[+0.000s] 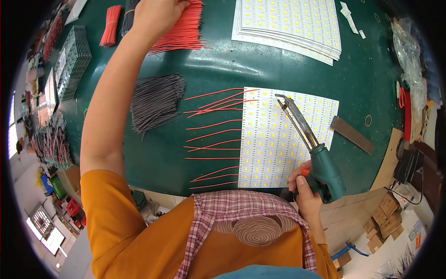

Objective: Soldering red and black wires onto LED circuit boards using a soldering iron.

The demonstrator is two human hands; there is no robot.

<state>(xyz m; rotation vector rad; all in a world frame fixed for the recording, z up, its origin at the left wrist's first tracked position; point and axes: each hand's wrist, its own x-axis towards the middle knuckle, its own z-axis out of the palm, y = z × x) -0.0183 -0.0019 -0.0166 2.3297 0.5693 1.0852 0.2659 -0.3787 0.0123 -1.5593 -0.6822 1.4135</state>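
Observation:
My right hand [306,188] is closed round the handle of a green soldering gun [325,169], its bent metal tip over a white LED board [262,135]. Several red wires [213,158] fan out from the board's left edge, and some cross each other. At the top, my left hand [160,16] reaches over a pile of loose red wires [181,35]. The frame edge cuts off most of its fingers, so their grip does not show. A heap of dark grey wires [158,102] lies below it.
A stack of LED boards [288,28] lies at the far middle. Right of the work board is a flat brown metal strip [352,135]. Bundled red wires [110,25] and a stack of panels [72,63] lie at the left. Clear plastic [409,60] hangs over the right edge.

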